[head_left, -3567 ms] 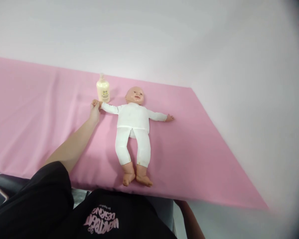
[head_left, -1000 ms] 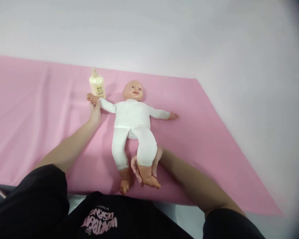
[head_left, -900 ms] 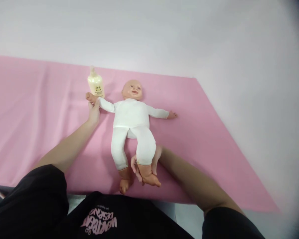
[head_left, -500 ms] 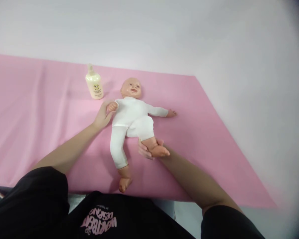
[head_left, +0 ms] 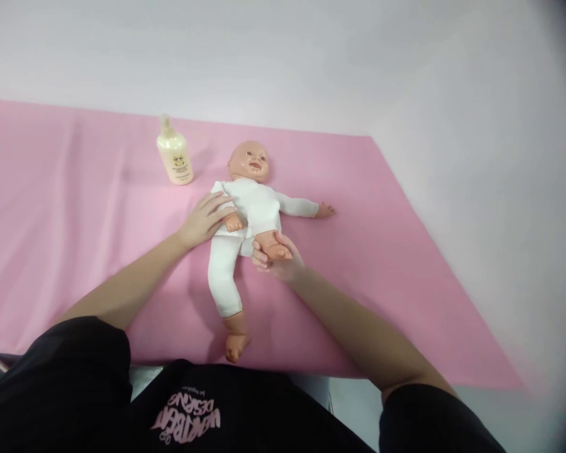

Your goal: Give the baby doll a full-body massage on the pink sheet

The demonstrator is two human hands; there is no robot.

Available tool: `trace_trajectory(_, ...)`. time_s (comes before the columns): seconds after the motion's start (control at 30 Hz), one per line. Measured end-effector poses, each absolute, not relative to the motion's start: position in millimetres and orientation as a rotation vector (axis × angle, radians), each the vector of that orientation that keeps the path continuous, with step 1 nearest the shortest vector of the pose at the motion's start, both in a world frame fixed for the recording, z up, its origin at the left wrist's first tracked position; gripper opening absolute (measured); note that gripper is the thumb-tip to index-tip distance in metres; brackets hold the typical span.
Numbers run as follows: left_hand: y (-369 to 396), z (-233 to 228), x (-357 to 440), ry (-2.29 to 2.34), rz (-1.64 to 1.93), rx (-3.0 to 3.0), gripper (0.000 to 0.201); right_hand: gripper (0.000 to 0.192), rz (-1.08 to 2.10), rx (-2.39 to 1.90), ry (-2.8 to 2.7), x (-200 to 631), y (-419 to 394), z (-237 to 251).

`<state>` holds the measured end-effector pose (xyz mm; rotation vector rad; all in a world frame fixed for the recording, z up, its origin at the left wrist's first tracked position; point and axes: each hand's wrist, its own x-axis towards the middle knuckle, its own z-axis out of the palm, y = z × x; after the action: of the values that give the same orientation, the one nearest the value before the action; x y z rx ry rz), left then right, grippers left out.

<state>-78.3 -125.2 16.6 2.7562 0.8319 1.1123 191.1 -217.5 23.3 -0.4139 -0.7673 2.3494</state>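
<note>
A baby doll (head_left: 263, 202) in white clothes lies on its back, head toward the far side. My left hand (head_left: 202, 220) is closed round the doll's bent arm on the left, its fingers lying across the sleeve; the doll's small hand (head_left: 234, 222) pokes out past them, over its belly. Round the lower part of the doll's raised leg, my right hand (head_left: 287, 259) is wrapped, with the foot (head_left: 279, 252) showing above the palm. The other leg (head_left: 224, 277) lies stretched toward me, and the far-side arm (head_left: 302, 206) is spread out to the right.
A pale yellow pump bottle (head_left: 175, 157) with a dark printed label stands left of the doll's head. Pink cloth (head_left: 382, 283) covers the table, with creases on the left. A white wall (head_left: 283, 56) rises behind.
My right hand has pushed the doll's leg up toward its belly, bending it more. My left hand has brought the doll's arm inward across its body.
</note>
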Motion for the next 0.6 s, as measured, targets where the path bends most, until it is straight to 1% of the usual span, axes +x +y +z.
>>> trace_trajectory(0.13,-122.3,14.1,-81.9,0.908,1.360,2.480,0.050,0.051,2.469,-0.118,-0.975,195.8,-219.2,10.3)
trace_trajectory(0.27,-101.8,0.5,-90.0,1.052,1.622,1.992,0.065,0.054,2.813,0.324,-1.187,193.7,-219.3,3.8)
trace_trajectory(0.33,-87.5,-8.1,-96.8,1.069,1.723,1.778,0.069,0.055,2.923,0.443,-1.352,190.1,-218.4,5.8)
trace_trajectory(0.47,-66.9,-21.5,-111.9,1.099,1.755,1.397,0.069,0.060,2.921,0.418,-1.666,184.1,-217.6,12.4)
trace_trajectory(0.6,-63.4,-25.3,-116.8,1.081,1.712,1.155,0.066,0.062,2.905,0.333,-1.724,183.0,-218.3,13.6)
